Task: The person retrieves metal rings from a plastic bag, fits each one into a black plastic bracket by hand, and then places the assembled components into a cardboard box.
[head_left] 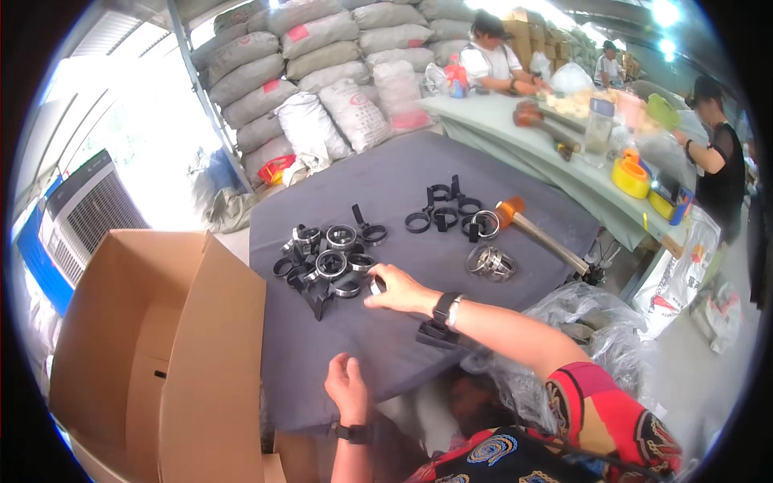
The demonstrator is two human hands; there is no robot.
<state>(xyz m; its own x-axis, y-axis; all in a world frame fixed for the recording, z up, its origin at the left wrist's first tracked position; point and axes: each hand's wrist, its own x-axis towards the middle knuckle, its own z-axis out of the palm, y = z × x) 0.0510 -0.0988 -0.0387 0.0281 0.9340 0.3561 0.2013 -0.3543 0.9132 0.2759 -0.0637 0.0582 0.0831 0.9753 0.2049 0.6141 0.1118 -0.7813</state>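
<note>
My right hand point(403, 291) is beside the pile of rings, its fingers closed round a small black-and-silver ring point(378, 284), mostly hidden by the fingers. My left hand point(348, 390) hovers over the near edge of the table, fingers loosely bent and apart, with nothing in it. The pile of black ring clamps point(331, 264) lies left of the middle; some have a shiny silver ring in them and straight black stems. Farther right sits a looser group of black ring clamps point(417, 222), mostly without silver. Silver rings point(489, 262) rest together in what looks like a clear container.
A mallet point(547, 236) with an orange head lies at the right of the grey-covered table point(378, 177). An open cardboard box point(213, 354) stands at the left. Clear plastic sheeting point(596, 322) is bunched near my right arm. People work around a green-covered table point(475, 109) beyond.
</note>
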